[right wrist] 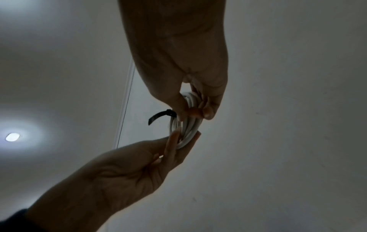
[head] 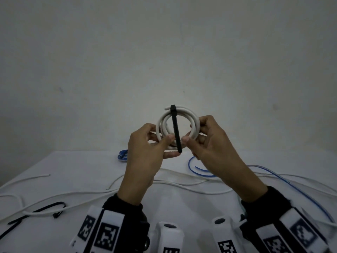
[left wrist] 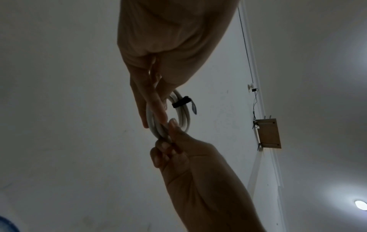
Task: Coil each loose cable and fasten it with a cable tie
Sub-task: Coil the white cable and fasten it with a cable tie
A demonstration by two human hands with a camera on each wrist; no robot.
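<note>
While both hands pinch white coil — fingers curled, black tie fastened, table below

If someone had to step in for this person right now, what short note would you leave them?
Left hand: grips the left side of the white cable coil, held up above the table.
Right hand: grips the coil's right side.
Black cable tie: wrapped round the top of the coil, its long tail hanging down across the middle.
Done: this coil is wound and tied; a small blue coil lies at the table's far edge.
Left: loose white cables and a loose blue cable lie uncoiled on the table. Spare black ties lie near left.
</note>
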